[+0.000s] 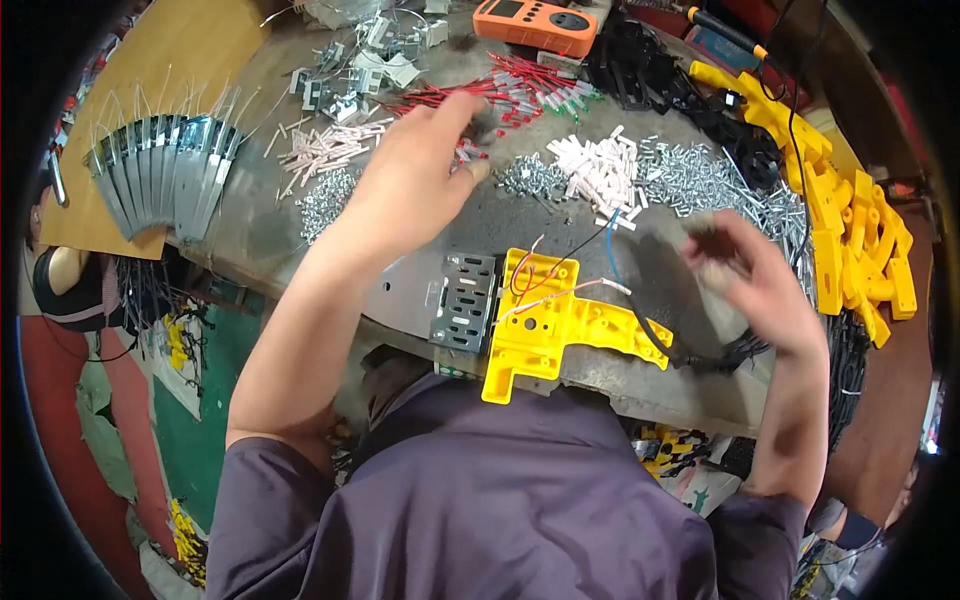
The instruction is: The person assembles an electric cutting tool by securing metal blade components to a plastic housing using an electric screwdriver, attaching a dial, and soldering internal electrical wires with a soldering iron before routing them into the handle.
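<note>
My left hand [425, 165] reaches over the red-wired parts [520, 95], its thumb and fingers apart near a few red pieces; whether it touches one is hidden. My right hand [745, 275] hovers above the right side of the bench, fingers curled and blurred, near the black cable. Between my arms lies a yellow plastic housing half [540, 335], open side up, with red, black and white wires in it. A slotted metal plate [467, 303] joins its left side. A blue wire [613, 262] and a black cable run off its handle end.
Piles of white sleeves [597, 170], screws [715, 185] and small nuts [327, 204] lie beyond the housing. An orange meter [535, 25] is at the back. Metal blades [165, 170] fan out at left; yellow housings [855, 235] are heaped at right.
</note>
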Action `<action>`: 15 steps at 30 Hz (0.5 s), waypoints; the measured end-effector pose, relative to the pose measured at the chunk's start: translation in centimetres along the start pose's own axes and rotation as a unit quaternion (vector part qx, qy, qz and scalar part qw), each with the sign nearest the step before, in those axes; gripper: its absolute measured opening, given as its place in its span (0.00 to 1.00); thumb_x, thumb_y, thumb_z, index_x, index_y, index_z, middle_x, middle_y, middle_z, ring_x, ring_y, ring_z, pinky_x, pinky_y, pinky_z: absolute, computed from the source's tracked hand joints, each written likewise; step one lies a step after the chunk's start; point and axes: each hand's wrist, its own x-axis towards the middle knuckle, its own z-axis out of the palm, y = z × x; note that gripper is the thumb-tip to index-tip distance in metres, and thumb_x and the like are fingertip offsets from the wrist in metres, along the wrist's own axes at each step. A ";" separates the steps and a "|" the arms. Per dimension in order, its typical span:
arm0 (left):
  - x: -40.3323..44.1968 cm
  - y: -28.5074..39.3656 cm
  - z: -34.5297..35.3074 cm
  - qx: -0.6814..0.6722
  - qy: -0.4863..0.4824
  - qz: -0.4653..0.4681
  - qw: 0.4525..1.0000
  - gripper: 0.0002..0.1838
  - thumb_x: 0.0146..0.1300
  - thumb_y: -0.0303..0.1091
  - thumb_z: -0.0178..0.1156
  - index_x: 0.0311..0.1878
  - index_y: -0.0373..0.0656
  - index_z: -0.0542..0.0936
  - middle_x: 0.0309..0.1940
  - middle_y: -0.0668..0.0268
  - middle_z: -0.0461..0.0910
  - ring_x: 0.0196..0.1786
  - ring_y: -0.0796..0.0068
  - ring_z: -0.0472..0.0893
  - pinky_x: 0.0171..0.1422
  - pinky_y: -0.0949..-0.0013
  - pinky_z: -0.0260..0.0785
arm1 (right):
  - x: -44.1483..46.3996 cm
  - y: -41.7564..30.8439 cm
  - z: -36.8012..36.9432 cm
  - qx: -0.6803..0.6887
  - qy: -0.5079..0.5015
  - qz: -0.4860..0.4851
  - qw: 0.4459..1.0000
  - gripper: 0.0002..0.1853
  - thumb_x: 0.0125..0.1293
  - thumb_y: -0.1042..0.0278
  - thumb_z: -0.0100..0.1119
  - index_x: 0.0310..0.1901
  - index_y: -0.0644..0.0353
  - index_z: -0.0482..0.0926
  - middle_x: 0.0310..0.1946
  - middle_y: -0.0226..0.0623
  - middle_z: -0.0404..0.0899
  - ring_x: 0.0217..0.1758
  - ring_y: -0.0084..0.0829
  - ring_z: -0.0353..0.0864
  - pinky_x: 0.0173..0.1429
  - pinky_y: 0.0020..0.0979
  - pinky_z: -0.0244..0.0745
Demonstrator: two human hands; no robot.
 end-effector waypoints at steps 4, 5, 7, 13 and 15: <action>0.2 -1.5 1.0 0.110 -0.023 0.009 0.994 0.18 0.55 0.23 0.60 0.50 0.39 0.71 0.41 0.51 0.77 0.51 0.47 0.74 0.54 0.54 0.66 | 7.7 -0.5 -2.4 0.000 0.050 -0.035 0.998 0.21 0.64 0.71 0.57 0.58 0.65 0.69 0.45 0.35 0.75 0.48 0.24 0.75 0.55 0.26 0.70; 0.4 -1.4 0.5 0.107 -0.019 0.020 0.994 0.18 0.56 0.23 0.59 0.50 0.39 0.71 0.41 0.51 0.77 0.50 0.45 0.74 0.54 0.54 0.66 | 9.8 -0.1 -3.3 0.067 0.099 -0.037 0.992 0.20 0.66 0.68 0.57 0.57 0.65 0.69 0.45 0.36 0.75 0.47 0.26 0.75 0.53 0.27 0.71; 0.3 -1.8 0.7 0.091 0.012 0.046 0.995 0.18 0.55 0.23 0.59 0.50 0.39 0.71 0.41 0.51 0.76 0.49 0.46 0.74 0.53 0.54 0.66 | 14.4 1.8 -5.3 0.218 0.200 -0.059 0.953 0.16 0.68 0.65 0.57 0.51 0.66 0.71 0.43 0.39 0.77 0.43 0.29 0.77 0.48 0.28 0.73; -0.1 -2.2 1.3 0.122 -0.033 0.086 0.988 0.18 0.54 0.21 0.59 0.49 0.38 0.71 0.42 0.51 0.76 0.51 0.46 0.72 0.55 0.54 0.65 | 21.2 4.0 -11.2 0.460 0.281 -0.104 0.836 0.19 0.69 0.58 0.54 0.49 0.68 0.71 0.40 0.43 0.77 0.39 0.30 0.77 0.44 0.29 0.74; 0.1 -1.9 0.9 0.147 0.021 0.088 0.985 0.16 0.56 0.20 0.58 0.49 0.38 0.71 0.40 0.54 0.77 0.47 0.55 0.76 0.52 0.59 0.68 | 20.5 3.5 -11.5 0.428 0.219 -0.097 0.872 0.24 0.73 0.50 0.49 0.52 0.69 0.70 0.44 0.47 0.78 0.43 0.36 0.78 0.52 0.34 0.75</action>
